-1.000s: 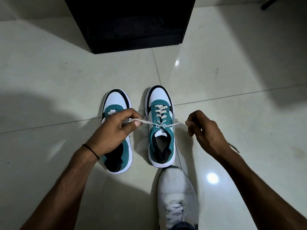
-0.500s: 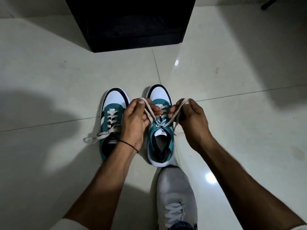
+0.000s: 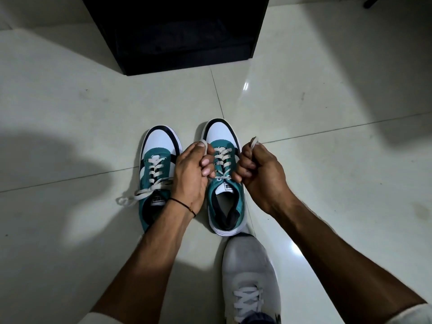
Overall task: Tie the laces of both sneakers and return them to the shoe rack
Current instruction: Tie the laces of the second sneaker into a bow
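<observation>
R sneaker (image 3: 225, 183), teal/white w/ black trim, sits on the tiled floor (image 3: 70, 113) between both hands, toe pointing away from the person. Its laces (image 3: 223, 160) run up into each fist. Left hand (image 3: 191, 174) is curled tight around one lace end, a bit of lace poking out by the thumb; right hand (image 3: 259, 174) is fisted on the other end, tip sticking up above the knuckles. L sneaker (image 3: 156, 174), same colours, lies just left of the left hand, partly under that wrist; its laces (image 3: 140, 195) are loose, trailing onto the floor. Thin black wristband (image 3: 183, 203) on left wrist. Beyond the hands, black shoe rack (image 3: 182, 31). Below the right hand, near the R sneaker's heel, a grey shoe (image 3: 251, 277) on the person's foot.
</observation>
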